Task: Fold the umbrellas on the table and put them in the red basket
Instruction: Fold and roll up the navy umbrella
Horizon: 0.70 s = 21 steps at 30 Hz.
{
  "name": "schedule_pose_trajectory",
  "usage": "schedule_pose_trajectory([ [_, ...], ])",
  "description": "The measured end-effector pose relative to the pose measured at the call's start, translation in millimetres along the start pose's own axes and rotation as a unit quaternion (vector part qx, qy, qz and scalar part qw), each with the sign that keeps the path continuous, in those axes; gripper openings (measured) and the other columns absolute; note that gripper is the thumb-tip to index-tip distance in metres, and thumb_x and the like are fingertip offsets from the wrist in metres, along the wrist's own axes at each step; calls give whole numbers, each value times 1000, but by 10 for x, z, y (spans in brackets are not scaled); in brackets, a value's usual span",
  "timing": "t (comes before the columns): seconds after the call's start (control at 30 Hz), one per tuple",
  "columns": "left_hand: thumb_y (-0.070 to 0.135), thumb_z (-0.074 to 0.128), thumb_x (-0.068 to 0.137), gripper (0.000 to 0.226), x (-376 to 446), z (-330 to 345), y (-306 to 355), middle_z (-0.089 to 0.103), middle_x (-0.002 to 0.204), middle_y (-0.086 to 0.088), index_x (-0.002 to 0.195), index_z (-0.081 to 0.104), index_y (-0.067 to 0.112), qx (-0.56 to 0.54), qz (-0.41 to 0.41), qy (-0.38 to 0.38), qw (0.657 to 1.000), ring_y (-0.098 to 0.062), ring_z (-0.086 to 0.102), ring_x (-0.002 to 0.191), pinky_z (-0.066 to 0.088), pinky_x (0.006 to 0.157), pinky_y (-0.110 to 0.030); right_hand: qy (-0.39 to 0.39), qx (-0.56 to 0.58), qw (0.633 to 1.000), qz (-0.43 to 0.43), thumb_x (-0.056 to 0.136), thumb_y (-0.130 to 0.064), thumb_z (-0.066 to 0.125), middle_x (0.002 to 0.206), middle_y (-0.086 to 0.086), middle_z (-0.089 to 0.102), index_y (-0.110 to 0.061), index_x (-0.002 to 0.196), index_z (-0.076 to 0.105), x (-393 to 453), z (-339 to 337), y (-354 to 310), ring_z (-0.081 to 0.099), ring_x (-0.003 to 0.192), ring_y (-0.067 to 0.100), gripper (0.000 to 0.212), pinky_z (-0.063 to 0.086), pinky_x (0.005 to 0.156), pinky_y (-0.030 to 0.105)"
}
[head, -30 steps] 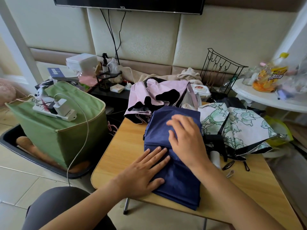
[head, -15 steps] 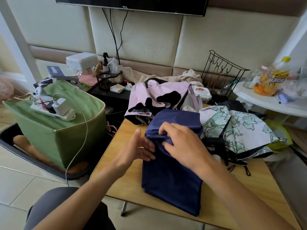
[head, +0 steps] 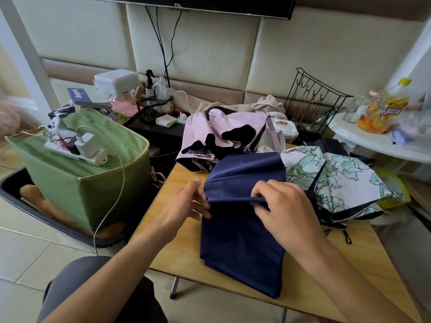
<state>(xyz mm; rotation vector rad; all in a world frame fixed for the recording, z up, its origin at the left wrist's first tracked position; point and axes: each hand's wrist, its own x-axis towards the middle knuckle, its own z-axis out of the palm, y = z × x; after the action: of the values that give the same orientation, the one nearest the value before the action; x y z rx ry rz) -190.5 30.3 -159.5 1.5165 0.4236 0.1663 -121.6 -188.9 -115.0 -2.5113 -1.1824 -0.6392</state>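
A navy blue umbrella [head: 242, 243] lies flattened lengthwise on the wooden table [head: 184, 252]. My right hand [head: 283, 210] pinches a raised crosswise fold of its canopy. My left hand [head: 186, 206] holds the left end of the same fold between thumb and fingers. Behind it a pink and black umbrella [head: 221, 136] lies crumpled at the table's far edge. A white umbrella with a green leaf print [head: 338, 183] lies half collapsed to the right. No red basket is in view.
A green fabric box [head: 93, 183] with a power strip [head: 77, 152] on it stands in a black tray [head: 14, 192] on the floor at left. A black wire rack [head: 312, 101] and a cluttered white round table [head: 382, 141] are at the right.
Both hands lay flat on the navy canopy a second ago. They have since gathered its upper part into a raised fold and now hold that fold at both ends.
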Motion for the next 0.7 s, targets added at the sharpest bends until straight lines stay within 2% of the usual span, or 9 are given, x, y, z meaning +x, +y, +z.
schedule_pose_trajectory([
  [0.1,38,39,110,47,-56,39,11,60,80,-6,84,62,5,29,141,45,989,-19,57,77,43,73,-34,25,78,996,24,81,-23,86,72,-9,55,-22,78,53,131,2,65,54,65,19,33,44,61,37],
  [0.2,41,42,102,41,-58,88,7,64,96,-6,94,69,11,40,258,52,964,-16,61,94,46,80,-27,37,151,988,20,86,-25,83,74,-10,57,-21,79,56,267,5,81,54,68,16,28,47,62,41],
  [0.3,38,54,97,23,-22,124,-3,58,100,0,99,60,17,93,330,114,932,-21,58,98,48,84,-32,62,176,982,-4,88,-21,81,81,-8,60,-17,87,64,361,-29,61,56,74,15,17,47,68,34],
  [0.37,37,63,91,28,-5,145,-3,57,107,1,107,55,16,96,341,143,924,-21,58,105,49,88,-30,69,216,974,0,88,-16,81,87,-8,65,-17,91,69,399,-85,52,60,80,11,12,47,74,25],
  [0.43,34,71,89,35,18,161,11,59,115,3,117,55,18,99,344,137,924,-21,58,114,48,93,-30,61,244,968,9,88,-16,82,88,-12,68,-18,93,71,426,-147,51,62,83,7,12,45,76,18],
  [0.5,27,74,91,39,60,179,14,61,122,6,124,55,21,92,328,113,933,-19,58,121,48,98,-33,46,266,963,23,87,-18,84,82,-13,69,-18,89,71,445,-172,76,64,79,7,13,45,73,15],
  [0.6,32,76,90,55,167,198,34,59,134,8,137,50,24,56,263,94,958,-8,55,129,46,104,-27,22,309,949,66,84,-24,86,80,-9,71,-19,90,69,483,-126,145,67,79,9,19,47,72,16],
  [0.63,30,75,91,51,215,198,53,63,133,7,136,53,22,39,236,76,968,-5,58,125,47,103,-26,18,323,941,95,82,-28,87,86,-9,72,-22,94,68,497,-82,189,68,84,8,23,48,75,16],
  [0.7,15,72,96,26,290,194,88,72,112,4,120,64,9,-1,197,41,980,-5,66,104,51,91,-23,7,363,917,166,77,-44,86,105,-13,70,-26,109,65,526,-7,267,65,100,0,42,47,84,13],
])
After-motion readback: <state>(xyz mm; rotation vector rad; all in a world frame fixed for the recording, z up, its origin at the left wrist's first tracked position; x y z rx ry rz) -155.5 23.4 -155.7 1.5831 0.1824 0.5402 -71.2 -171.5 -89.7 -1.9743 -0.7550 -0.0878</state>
